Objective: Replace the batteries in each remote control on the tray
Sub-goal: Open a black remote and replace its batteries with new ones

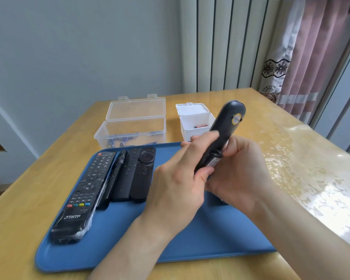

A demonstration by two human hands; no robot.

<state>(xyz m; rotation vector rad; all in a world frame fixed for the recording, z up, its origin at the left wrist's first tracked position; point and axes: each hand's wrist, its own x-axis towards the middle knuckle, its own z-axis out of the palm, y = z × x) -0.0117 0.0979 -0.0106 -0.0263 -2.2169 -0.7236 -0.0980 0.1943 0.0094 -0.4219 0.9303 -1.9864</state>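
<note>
L hand (178, 178) + R hand (240, 172) above tray (210, 239), fingers (204, 138) of both curled round tilted black remote (228, 122)

A light wooden bench (38, 188) carries a blue tray (190, 239) near its front edge. Behind the tray stand two containers with their lids open: a clear plastic box (129, 128) on the left and a small white box (196, 122) near it on the right. A glossy, wrinkled transparent sheet (311, 168) lies over the bench's right side.

I see two bare hands, left grip (176, 184) and right grip (240, 174). Left forearm (141, 243) and right forearm (303, 229) are bare.
</note>
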